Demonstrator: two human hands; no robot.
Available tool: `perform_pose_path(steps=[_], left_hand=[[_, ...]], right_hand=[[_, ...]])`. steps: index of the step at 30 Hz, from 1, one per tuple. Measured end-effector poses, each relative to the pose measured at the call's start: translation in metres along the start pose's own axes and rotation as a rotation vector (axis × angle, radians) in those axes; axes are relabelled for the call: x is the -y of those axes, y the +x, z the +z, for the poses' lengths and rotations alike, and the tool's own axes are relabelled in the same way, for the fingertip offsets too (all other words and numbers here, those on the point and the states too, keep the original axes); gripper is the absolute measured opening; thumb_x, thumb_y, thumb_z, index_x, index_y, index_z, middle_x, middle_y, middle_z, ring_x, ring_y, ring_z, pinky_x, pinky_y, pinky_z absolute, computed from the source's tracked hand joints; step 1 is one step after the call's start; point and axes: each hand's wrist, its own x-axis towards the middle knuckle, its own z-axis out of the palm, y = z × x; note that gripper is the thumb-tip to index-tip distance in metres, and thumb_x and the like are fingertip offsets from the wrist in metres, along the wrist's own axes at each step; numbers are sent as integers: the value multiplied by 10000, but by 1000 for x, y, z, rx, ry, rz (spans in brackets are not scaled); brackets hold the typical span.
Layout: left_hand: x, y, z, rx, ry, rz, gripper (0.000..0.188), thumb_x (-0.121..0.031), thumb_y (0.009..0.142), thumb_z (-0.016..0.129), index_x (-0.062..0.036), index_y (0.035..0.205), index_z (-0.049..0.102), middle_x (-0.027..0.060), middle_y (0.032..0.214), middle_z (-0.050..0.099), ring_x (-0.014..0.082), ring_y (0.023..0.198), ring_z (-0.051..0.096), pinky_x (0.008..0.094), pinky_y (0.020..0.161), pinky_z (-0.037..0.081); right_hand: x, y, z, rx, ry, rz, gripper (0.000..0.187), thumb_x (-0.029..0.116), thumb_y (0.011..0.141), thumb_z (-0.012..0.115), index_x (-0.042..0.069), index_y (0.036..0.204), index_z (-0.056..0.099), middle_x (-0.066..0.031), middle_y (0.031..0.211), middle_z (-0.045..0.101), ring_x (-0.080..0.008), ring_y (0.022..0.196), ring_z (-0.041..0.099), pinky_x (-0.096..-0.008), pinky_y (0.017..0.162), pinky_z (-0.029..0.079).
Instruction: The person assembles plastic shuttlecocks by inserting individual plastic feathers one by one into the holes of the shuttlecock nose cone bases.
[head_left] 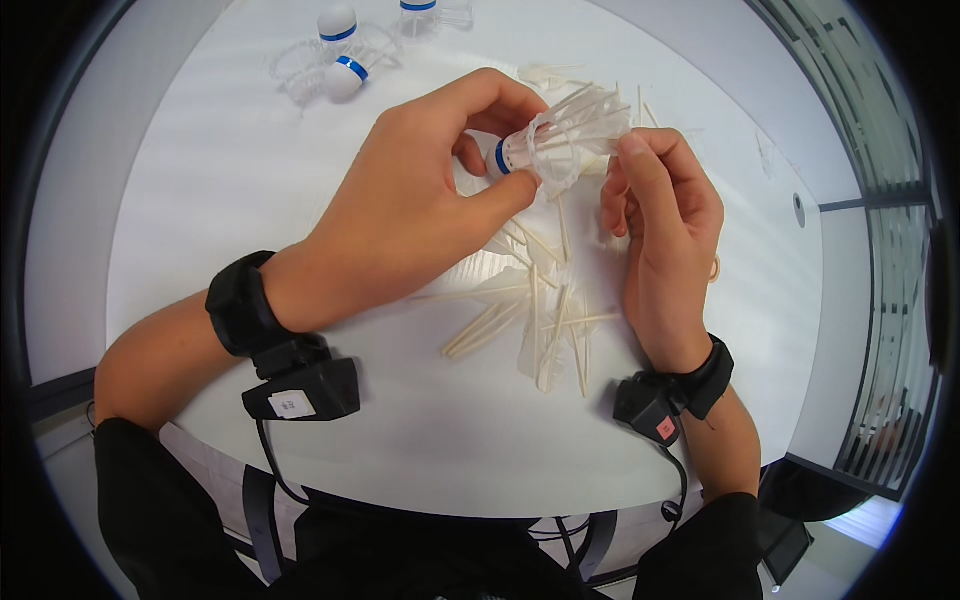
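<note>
A white shuttlecock (560, 143) with a blue band round its cork lies tilted above the table, its feathered skirt pointing to the right. My left hand (415, 190) grips it near the cork between thumb and fingers. At the skirt's far end, the thumb and forefinger of my right hand (668, 205) are pinched on the tip of a feather (615, 138). Whether this feather is fixed in the cork is hard to make out. Several loose feathers and bare quills (540, 310) are scattered on the table beneath both hands.
Two more shuttlecocks (347, 75) with blue bands and see-through skirts lie at the far left, and another (418, 8) is cut off by the top edge. The white table (400, 440) has a curved near edge. Black cameras with cables hang from both my wrists.
</note>
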Motion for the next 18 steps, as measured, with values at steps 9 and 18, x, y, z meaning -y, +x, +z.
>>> perform_pose_path(steps=[9, 18], left_hand=[[-2, -1, 2, -10, 24, -3, 373, -1, 866, 724, 23, 1220, 611, 59, 1153, 649, 129, 1062, 598, 253, 801, 465], [-3, 0, 2, -11, -21, -7, 382, -2, 868, 724, 16, 1229, 602, 65, 1138, 659, 110, 982, 586, 244, 786, 465]], right_hand=[[-1, -1, -3, 29, 47, -4, 127, 155, 962, 701, 38, 974, 651, 40, 786, 611, -28, 662, 504, -191, 594, 374], [2, -2, 0, 61, -87, -21, 100, 35, 913, 735, 14, 990, 674, 51, 769, 608, -1, 682, 498, -173, 620, 361]])
